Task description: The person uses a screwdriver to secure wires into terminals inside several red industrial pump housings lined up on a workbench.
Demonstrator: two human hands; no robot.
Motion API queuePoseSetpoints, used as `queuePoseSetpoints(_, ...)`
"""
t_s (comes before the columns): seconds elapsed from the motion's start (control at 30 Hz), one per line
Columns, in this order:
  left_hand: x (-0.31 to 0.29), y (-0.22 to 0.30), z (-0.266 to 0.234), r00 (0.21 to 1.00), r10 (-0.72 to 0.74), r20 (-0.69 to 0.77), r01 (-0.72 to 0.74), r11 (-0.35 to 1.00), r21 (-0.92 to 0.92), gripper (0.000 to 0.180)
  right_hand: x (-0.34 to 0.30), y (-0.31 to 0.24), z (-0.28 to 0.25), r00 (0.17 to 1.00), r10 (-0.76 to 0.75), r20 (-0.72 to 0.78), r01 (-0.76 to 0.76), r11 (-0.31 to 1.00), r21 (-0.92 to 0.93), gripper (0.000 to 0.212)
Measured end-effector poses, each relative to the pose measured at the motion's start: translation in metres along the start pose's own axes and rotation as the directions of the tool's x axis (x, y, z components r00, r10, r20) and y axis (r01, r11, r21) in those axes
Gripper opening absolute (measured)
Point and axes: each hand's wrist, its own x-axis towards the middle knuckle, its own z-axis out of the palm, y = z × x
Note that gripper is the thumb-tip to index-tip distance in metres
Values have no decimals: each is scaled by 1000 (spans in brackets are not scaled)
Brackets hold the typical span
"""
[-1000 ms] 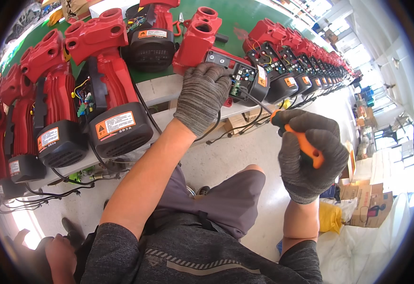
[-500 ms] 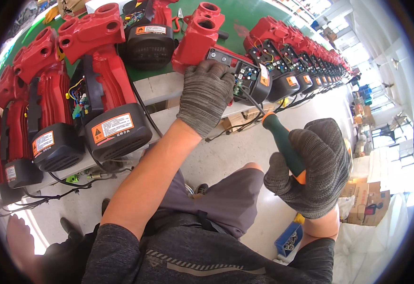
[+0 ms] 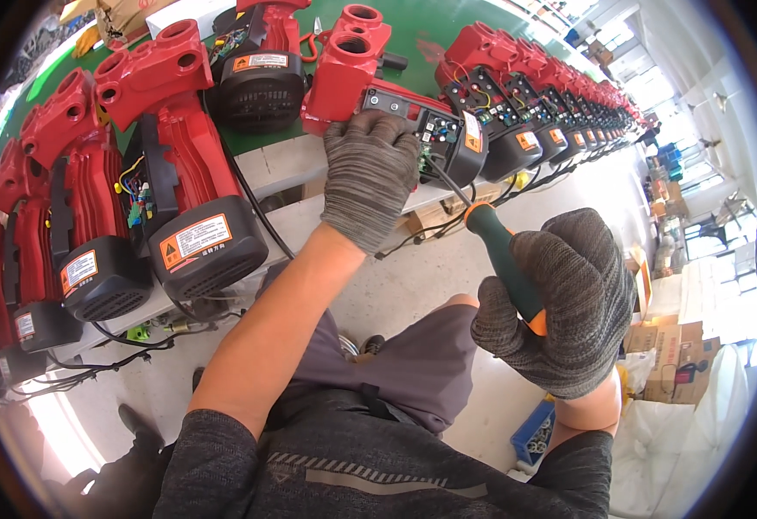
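Screwdriver (image 3: 501, 259) in curled R hand (image 3: 568, 303); L hand (image 3: 368, 177) on red unit (image 3: 344, 78), grip unclear; prob. screwing, next needs steady twist.

A white, orange-edged label (image 3: 195, 240), left of centre in the frame, sits on a machine's black end cover (image 3: 247, 251). It shows a warning triangle (image 3: 171, 251) beside lines of fine print; pale characters run along the cover beneath. Similar labels mark the black ends of machines at far left, at upper left and in the row at upper right. The central red machine (image 3: 335, 91) bears one turned sideways, its print too small to read. Dark characters mark a brown carton (image 3: 659, 381) at lower right.
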Motion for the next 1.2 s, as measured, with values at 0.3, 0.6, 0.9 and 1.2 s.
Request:
queuePoseSetpoints(0.3, -3, -8, -5, 997, 26, -74, -40, 980, -194, 25, -5, 6, 0, 1000, -6, 4, 6, 998, 67, 47)
queuePoseSetpoints(0.6, 4, 1, -5, 1000, -15, 27, 15, 1000, -6, 29, -6, 5, 2, 1000, 21, 4, -22, 996, 84, 47)
queuePoseSetpoints(0.9, 1, -2, -3, 999, 14, -35, -16, 997, -72, 28, -8, 6, -2, 998, 69, 13, -70, 995, 68, 44)
queuePoseSetpoints(1.2, -1, -5, -2, 1000, -1, -22, -1, 997, -81, 27, -8, 7, 2, 999, 31, 5, -32, 997, 76, 43)
